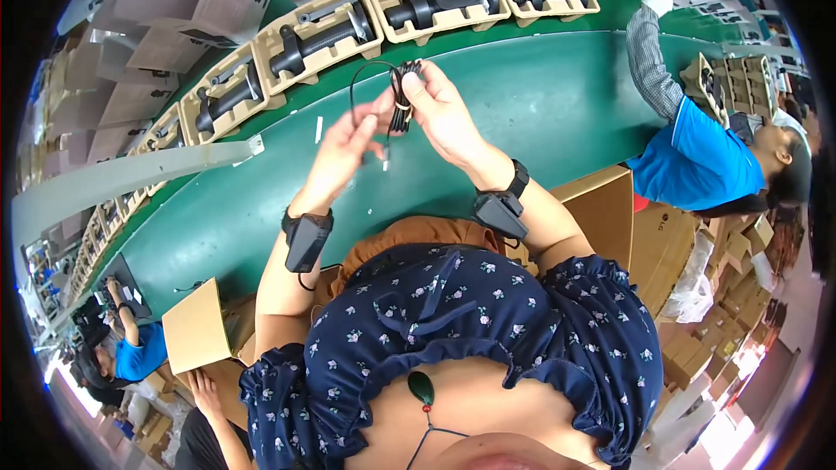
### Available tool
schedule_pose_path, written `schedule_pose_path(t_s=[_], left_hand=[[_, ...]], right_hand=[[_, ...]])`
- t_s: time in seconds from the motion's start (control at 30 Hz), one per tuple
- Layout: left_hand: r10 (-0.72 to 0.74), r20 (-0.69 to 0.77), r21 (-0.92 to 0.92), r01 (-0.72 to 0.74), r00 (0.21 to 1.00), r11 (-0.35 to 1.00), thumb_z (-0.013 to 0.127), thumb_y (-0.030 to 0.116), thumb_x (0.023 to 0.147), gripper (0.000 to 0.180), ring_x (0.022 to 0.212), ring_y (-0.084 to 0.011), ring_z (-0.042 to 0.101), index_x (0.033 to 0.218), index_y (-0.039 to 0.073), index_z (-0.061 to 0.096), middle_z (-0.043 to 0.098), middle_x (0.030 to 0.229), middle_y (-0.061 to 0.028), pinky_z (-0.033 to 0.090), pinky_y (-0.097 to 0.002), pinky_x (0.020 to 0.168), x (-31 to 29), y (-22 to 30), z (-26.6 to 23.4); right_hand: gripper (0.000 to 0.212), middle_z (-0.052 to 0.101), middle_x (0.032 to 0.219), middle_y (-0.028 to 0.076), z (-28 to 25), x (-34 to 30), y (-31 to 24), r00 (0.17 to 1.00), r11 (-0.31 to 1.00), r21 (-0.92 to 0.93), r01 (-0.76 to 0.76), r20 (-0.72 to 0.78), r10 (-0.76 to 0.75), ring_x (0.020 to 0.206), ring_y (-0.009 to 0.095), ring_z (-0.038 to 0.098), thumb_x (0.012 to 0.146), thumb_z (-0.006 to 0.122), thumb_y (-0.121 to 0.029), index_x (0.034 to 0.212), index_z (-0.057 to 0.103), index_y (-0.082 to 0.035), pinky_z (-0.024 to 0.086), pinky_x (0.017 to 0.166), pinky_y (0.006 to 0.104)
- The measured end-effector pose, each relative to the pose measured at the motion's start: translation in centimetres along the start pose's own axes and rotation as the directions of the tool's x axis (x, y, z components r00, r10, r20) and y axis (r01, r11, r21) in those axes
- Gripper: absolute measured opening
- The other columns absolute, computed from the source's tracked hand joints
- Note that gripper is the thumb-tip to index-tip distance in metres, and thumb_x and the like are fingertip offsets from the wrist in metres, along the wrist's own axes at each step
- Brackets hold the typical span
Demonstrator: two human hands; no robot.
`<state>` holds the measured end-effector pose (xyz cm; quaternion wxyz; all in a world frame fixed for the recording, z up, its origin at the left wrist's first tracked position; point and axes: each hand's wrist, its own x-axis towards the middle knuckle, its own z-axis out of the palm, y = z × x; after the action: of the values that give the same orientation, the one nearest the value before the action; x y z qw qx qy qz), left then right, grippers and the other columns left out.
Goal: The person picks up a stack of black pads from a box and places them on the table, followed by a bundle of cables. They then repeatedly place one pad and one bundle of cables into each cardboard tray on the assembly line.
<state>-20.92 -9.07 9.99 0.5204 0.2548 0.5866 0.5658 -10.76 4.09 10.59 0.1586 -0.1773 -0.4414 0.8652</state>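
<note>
Above the green table [540, 113], both hands raised, pinching a black cable bundle [402, 96] between them. Right hand [442, 113] grips bundle at its tie, fingers closed around it; left hand [348, 146] palm up, fingertips on the lower end. Cable coiled, thin, black, one loop sticking out left. Cardboard trays [322, 35] with black parts line the table's far edge.

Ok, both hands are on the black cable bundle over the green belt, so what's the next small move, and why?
Probably tuck the loose loop back into the cable bundle. The right hand pinches the tied coil, the left hand is at its lower end, and one strand arcs free above the belt.
</note>
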Motion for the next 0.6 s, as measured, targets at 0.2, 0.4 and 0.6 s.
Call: schedule_pose_path(t_s=[0.2, 0.4, 0.6], left_hand=[[-0.134, 0.107, -0.069, 0.142, 0.985, 0.987, 0.036, 0.035, 0.095, 0.035, 0.064, -0.0077, 0.05, 0.098, 0.004, 0.049, 0.053, 0.072, -0.001, 0.039, -0.0188, 0.055, 0.1, -2.0, 1.2], [-0.299, 0.217, 0.067, 0.291, 0.929, 0.954, 0.04, 0.035, 0.094, 0.033, 0.065, -0.0052, 0.047, 0.096, 0.004, 0.054, 0.051, 0.074, 0.0025, 0.04, -0.017, 0.057, -0.9, -2.5, -1.3], [-0.054, 0.035, -0.175, 0.06, 0.998, 0.983, 0.042, 0.034, 0.093, 0.039, 0.094, -0.0154, 0.053, 0.115, 0.001, 0.044, 0.056, 0.1, -0.0092, 0.042, -0.0276, 0.081, -1.7, -0.5, 0.8]], right_hand=[[0.044, 0.045, 0.117, 0.013, -0.2, 0.1, 1.6, 0.849, 0.392, -0.854, 0.341, 0.101, -0.519, 0.098, 0.025, 0.051, 0.084, 0.058, -0.023, 0.122, 0.042, -0.009, 0.042, 0.089, 0.0358], [0.067, 0.055, 0.11, 0.014, -0.1, -2.5, -1.0, 0.792, -0.053, -0.793, 0.606, 0.596, 0.134, 0.105, 0.027, 0.053, 0.076, 0.058, -0.037, 0.134, 0.034, -0.012, 0.04, 0.09, 0.0392], [0.038, 0.055, 0.076, 0.007, -0.9, 0.7, -1.9, 0.804, -0.129, -0.807, 0.577, 0.589, -0.083, 0.057, 0.025, 0.059, 0.079, 0.057, -0.031, 0.112, 0.054, -0.013, 0.048, 0.049, 0.0335]])
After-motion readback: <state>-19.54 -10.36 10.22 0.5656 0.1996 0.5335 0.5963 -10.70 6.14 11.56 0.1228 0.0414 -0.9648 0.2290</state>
